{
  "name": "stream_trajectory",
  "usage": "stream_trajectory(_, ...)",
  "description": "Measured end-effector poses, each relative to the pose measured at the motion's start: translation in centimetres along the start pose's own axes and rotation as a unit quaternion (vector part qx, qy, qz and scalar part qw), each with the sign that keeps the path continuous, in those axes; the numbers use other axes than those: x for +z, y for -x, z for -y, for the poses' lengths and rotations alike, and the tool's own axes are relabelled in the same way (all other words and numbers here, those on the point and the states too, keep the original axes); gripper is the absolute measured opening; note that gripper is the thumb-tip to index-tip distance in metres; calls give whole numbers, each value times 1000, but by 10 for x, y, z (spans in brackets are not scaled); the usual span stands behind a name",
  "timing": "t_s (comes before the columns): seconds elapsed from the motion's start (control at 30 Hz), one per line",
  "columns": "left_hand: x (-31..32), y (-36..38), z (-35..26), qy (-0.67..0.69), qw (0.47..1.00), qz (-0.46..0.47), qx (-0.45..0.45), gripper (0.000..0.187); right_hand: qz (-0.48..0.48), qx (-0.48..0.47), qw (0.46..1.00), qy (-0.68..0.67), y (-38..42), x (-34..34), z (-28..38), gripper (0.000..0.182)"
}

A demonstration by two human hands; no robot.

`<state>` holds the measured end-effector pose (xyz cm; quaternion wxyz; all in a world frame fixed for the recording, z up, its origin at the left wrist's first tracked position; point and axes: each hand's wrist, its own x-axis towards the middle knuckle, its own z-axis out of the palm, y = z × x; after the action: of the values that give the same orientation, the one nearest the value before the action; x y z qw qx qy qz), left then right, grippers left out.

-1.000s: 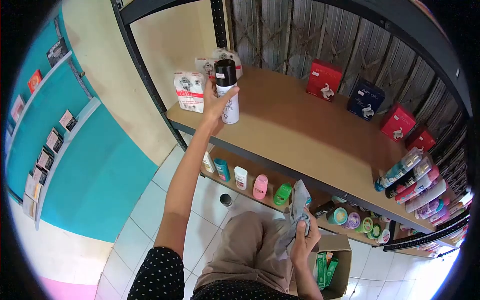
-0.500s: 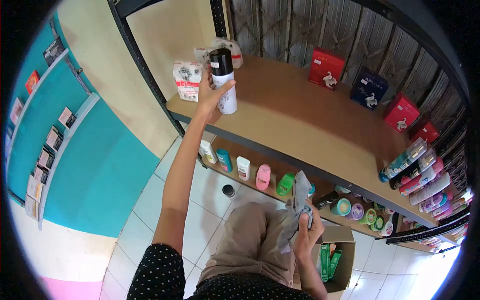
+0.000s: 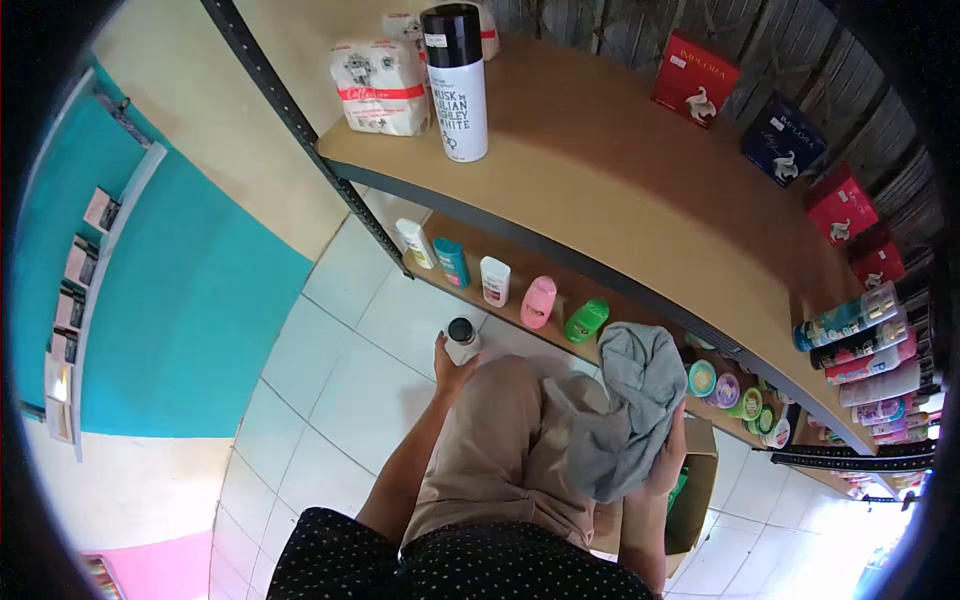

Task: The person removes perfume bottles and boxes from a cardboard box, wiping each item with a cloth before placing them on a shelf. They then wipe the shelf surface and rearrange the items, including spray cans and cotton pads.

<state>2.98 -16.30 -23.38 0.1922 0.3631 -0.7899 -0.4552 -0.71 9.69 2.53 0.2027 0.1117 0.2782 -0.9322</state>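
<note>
My left hand (image 3: 455, 372) is down by the floor tiles, its fingers wrapped round a white can with a black cap (image 3: 461, 340). In my right hand (image 3: 672, 455) a grey cloth (image 3: 628, 405) hangs over my lap, bunched and partly covering the fingers. Up on the brown shelf board, a white spray can with a black cap (image 3: 458, 90) stands upright, apart from both hands. Beside it are white packs with a red band (image 3: 378, 90).
Bottles, among them a pink one (image 3: 538, 302) and a green one (image 3: 587, 320), line the lower shelf. Boxes (image 3: 696, 78) and spray bottles (image 3: 846, 318) occupy the upper board's right side. A cardboard box (image 3: 697, 490) stands right of my legs. A black post (image 3: 290, 120) edges the rack.
My left hand has let go of the spray can on the shelf and come down to grip the can on the floor. The cloth is spread wider and raised. The view has shifted.
</note>
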Motion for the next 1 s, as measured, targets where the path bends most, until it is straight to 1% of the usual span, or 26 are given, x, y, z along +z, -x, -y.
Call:
stream_trajectory(0.03, 7, 0, 4, 5, 1000, 6, -4, 84, 14, 33, 998, -58, 0, -1, 3, 40)
stream_trajectory(0.1, 16, -4, 11, 107, 990, 60, -77, 84, -3, 47, 996, -77, 0, 0, 5, 40)
stream_trajectory(0.13, 25, -9, 28, 110, 989, 64, -80, 84, -16, 63, 993, -102, 0, 1, 6, 40)
stream_trajectory(0.17, 33, -17, 44, 71, 996, 45, -32, 83, -20, 62, 993, -98, -1, -4, 5, 40)
stream_trajectory(0.2, 34, -22, 46, 32, 999, 24, 18, 82, 7, 75, 993, -90, -2, -10, 4, 41)
stream_trajectory(0.23, 35, -26, 48, 32, 998, 4, 53, 72, 34, 89, 992, -82, -4, -15, 1, 43)
stream_trajectory(0.27, 33, -31, 51, 33, 998, 5, 49, 72, 31, 90, 992, -80, -6, -17, -1, 43)
stream_trajectory(0.33, 17, -35, 38, 71, 994, 84, -19, 60, 3, 107, 991, -84, -7, -18, -9, 44)
stream_trajectory(0.37, 16, -35, 46, 136, 987, 86, 5, 46, -33, 100, 994, 22, -8, -20, -12, 45)
stream_trajectory(0.4, 11, -32, 46, 136, 987, 87, 3, 46, -34, 101, 994, 23, -11, -24, -17, 45)
stream_trajectory(0.47, -5, -26, 30, 304, 942, 135, -41, 40, -57, 152, 986, 19, -16, -33, -28, 46)
stream_trajectory(0.5, -19, -19, 7, 314, 937, 151, -6, 33, -92, 150, 983, 61, -18, -12, -34, 44)
stream_trajectory(0.53, -28, -14, 0, 311, 938, 151, -7, 33, -93, 152, 982, 58, -21, -24, -47, 44)
stream_trajectory(0.57, -36, -10, -6, 334, 921, 199, -12, 35, -99, 124, 980, 122, -30, -48, -67, 40)
stream_trajectory(0.6, -44, -5, -13, 356, 901, 246, -16, 38, -96, 88, 972, 195, -29, -37, -74, 36)
stream_trajectory(0.63, -52, 5, -38, 354, 902, 247, -16, 38, -97, 53, 957, 268, -29, -27, -82, 31)
stream_trajectory(0.67, -54, 19, -66, 383, 890, 245, -45, 42, -97, 52, 958, 266, -29, -12, -89, 31)
stream_trajectory(0.7, -55, 31, -93, 412, 875, 243, -73, 46, -5, -17, 925, 380, -29, -2, -95, 29)
stream_trajectory(0.73, -55, 40, -113, 411, 875, 246, -70, 46, 88, -88, 866, 484, -29, 5, -99, 28)
stream_trajectory(0.77, -55, 49, -130, 441, 864, 228, -77, 49, 86, -92, 867, 483, -31, 7, -103, 28)
stream_trajectory(0.8, -54, 54, -138, 470, 853, 211, -84, 53, 162, -228, 782, 557, -32, 7, -107, 29)
stream_trajectory(0.83, -49, 53, -136, 479, 848, 193, -121, 55, 232, -356, 667, 612, -32, 7, -108, 30)
stream_trajectory(0.87, -49, 51, -140, 479, 848, 196, -117, 55, 231, -360, 666, 611, -30, 7, -105, 30)
stream_trajectory(0.93, -58, 43, -169, 504, 836, 209, -51, 55, 216, -345, 660, 632, -21, 2, -95, 27)
stream_trajectory(0.97, -59, 39, -176, 511, 837, 193, -39, 56, 214, -350, 658, 632, -18, -5, -94, 27)
stream_trajectory(1.0, -63, 35, -186, 512, 835, 196, -35, 56, 175, -346, 710, 588, -16, -14, -95, 22)
